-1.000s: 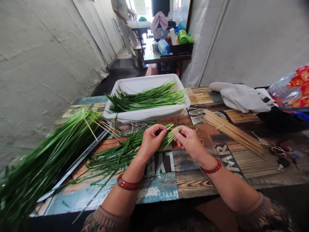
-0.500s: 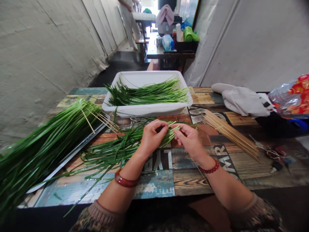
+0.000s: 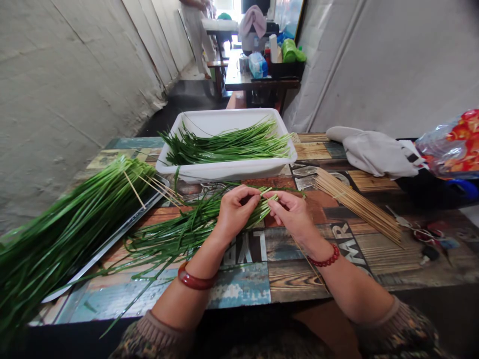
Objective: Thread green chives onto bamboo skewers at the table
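Note:
Both my hands meet over a loose pile of garlic chives (image 3: 175,234) lying on the table, leaves to the left and pale stem ends to the right. My left hand (image 3: 237,207) is closed, thumb and forefinger pinching some chives near their pale ends. Touching the same stem ends, my right hand (image 3: 290,212) is closed in a pinch. A thin bamboo skewer (image 3: 309,260) slants out from beneath it toward the table's front edge; its tip is hidden among fingers and stems. Behind the hands, a white plastic tub (image 3: 228,172) holds more chives, laid lengthwise.
On the left, a thick heap of chives (image 3: 75,224) lies on a metal tray (image 3: 108,247), several skewers (image 3: 160,189) at its end. To the right are a skewer bundle (image 3: 355,204), a cap (image 3: 377,152), scissors (image 3: 422,232) and a red-patterned plastic bag (image 3: 454,142). A person (image 3: 198,35) stands far back.
Both hands keep almost the same pinch at the stem ends. The view has shifted very slightly; nothing else has visibly moved.

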The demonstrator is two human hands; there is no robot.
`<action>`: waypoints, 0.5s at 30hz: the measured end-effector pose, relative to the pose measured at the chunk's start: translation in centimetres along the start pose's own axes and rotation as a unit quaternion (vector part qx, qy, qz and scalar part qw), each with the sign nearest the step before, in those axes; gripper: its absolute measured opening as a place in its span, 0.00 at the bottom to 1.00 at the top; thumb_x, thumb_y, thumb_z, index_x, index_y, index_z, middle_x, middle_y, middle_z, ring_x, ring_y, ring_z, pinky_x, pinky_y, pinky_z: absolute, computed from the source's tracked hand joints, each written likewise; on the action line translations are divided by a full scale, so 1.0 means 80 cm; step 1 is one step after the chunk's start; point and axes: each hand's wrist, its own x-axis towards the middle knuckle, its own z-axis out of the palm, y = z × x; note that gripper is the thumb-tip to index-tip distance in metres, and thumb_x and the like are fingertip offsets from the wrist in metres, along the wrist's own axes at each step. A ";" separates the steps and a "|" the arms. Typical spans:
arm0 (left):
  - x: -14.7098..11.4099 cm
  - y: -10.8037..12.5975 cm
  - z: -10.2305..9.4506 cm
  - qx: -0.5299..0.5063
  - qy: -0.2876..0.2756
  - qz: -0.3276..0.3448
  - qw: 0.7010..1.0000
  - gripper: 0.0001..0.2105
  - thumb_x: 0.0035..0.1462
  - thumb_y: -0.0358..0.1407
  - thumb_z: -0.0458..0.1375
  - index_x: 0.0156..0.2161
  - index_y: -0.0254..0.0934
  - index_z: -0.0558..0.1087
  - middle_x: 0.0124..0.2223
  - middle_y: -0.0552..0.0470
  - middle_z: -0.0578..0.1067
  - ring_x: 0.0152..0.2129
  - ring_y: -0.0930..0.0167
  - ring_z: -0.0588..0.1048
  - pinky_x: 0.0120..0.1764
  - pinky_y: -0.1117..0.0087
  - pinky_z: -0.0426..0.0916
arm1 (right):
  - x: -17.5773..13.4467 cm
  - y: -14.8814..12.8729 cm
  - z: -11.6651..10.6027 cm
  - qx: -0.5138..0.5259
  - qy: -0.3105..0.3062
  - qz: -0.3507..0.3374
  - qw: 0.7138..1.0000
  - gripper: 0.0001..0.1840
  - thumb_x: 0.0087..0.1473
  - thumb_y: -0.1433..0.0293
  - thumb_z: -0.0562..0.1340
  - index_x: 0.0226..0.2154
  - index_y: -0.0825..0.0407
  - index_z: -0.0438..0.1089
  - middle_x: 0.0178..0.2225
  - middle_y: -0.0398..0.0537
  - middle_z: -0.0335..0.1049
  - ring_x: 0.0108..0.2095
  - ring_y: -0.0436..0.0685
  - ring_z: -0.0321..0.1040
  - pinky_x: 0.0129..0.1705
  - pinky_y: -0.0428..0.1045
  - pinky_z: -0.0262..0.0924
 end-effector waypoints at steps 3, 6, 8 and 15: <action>0.000 -0.002 0.000 0.005 0.001 0.002 1.000 0.05 0.54 0.32 0.59 0.31 0.37 0.78 0.31 0.51 0.78 0.29 0.70 0.74 0.36 0.71 0.67 | -0.001 0.000 0.000 0.001 0.002 0.006 1.000 0.15 0.52 0.61 0.63 0.40 0.53 0.75 0.20 0.38 0.65 0.15 0.44 0.55 0.16 0.42 0.51; 0.001 -0.004 0.001 0.011 0.000 0.008 1.000 0.06 0.55 0.33 0.59 0.32 0.36 0.78 0.31 0.50 0.78 0.29 0.71 0.74 0.35 0.72 0.67 | -0.001 0.000 0.000 0.000 0.003 0.009 1.000 0.15 0.52 0.62 0.63 0.40 0.53 0.75 0.20 0.38 0.65 0.15 0.44 0.55 0.16 0.42 0.50; 0.001 -0.005 0.002 0.016 -0.001 0.017 1.000 0.06 0.55 0.32 0.59 0.32 0.36 0.78 0.31 0.50 0.78 0.29 0.71 0.74 0.35 0.72 0.67 | -0.001 0.000 0.000 -0.002 0.003 0.008 1.000 0.15 0.52 0.63 0.63 0.40 0.54 0.75 0.20 0.38 0.64 0.15 0.44 0.55 0.16 0.42 0.50; 0.002 -0.005 0.003 0.042 0.005 0.071 0.997 0.06 0.56 0.30 0.58 0.31 0.36 0.78 0.29 0.52 0.77 0.28 0.72 0.74 0.34 0.73 0.66 | 0.001 0.003 -0.001 -0.022 0.006 -0.003 1.000 0.16 0.53 0.62 0.62 0.40 0.54 0.75 0.19 0.38 0.65 0.15 0.44 0.55 0.16 0.41 0.50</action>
